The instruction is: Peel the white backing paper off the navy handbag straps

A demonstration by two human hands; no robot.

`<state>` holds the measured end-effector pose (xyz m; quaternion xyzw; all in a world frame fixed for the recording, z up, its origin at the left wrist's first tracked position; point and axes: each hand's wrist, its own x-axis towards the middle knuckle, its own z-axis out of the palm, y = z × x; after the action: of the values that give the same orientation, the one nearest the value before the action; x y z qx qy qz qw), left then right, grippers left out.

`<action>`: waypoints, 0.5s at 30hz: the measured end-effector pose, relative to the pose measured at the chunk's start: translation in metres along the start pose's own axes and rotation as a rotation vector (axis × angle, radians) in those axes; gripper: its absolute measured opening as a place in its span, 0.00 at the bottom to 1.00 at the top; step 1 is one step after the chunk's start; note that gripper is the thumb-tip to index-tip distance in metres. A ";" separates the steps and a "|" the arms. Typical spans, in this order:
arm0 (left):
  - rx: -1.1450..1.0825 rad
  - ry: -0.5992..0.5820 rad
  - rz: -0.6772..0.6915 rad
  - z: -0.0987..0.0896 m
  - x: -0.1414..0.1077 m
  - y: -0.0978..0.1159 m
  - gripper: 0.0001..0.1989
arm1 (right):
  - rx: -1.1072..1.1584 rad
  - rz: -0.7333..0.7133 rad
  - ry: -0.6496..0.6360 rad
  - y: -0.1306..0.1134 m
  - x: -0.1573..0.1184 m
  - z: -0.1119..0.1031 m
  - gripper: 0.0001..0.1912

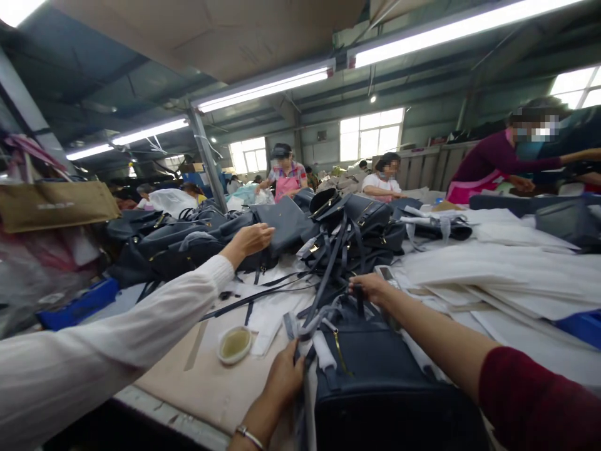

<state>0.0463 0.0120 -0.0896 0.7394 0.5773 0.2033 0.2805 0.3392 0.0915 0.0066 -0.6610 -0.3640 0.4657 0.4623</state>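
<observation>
Heap of dark bags [282,219]: spread from left to centre of frame, tangled, straps trailing loose.
White sheets [493,263]: stacked in uneven layers, right side of frame.
Work surface [188,388]: covered in tan board, lower left of centre.
Navy bag [375,360]: at bottom centre, running to lower edge; smooth, structured, boxy, slightly glossy, dark-edged; underside lost in shadow.
Progress, judged: sewn body apparently complete, zip and handle fitted; white wrap on one fitting, body bare of wrap, straps and clear film untidy. Interior and closure: cannot tell.
Neighbour's arm [141,326]: white-sleeved, reaching in from left edge towards heap.
Right hand [370,288]: just right of centre, nearly closed, fingers hooked round dark handle loop [360,304] at top of bag.
Left hand [284,373]: at lower centre, mostly closed, apparently pinching a dark strip [297,354] beside bag; far end of strip unclear.
Shallow dish [235,344]: white-rimmed, with yellowish contents, left of bag.
White wrap [323,351]: rolled snugly, upper left part of bag.
Gold zip [339,354]: thin, bright, exposed, just right of wrap.
</observation>
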 end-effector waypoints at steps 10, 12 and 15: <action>0.215 -0.117 0.079 0.003 0.043 0.036 0.20 | 0.306 -0.536 -0.070 -0.138 -0.111 -0.007 0.28; 0.251 -0.147 0.094 -0.001 0.042 0.042 0.20 | 0.207 -0.769 -0.142 -0.148 -0.148 0.004 0.38; 0.313 -0.179 0.090 -0.019 0.035 0.046 0.22 | -0.227 -1.163 -0.279 -0.134 -0.201 0.028 0.40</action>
<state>0.0774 0.0407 -0.0464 0.8141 0.5411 0.0568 0.2029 0.2452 -0.0434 0.1865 -0.3318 -0.7697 0.1775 0.5157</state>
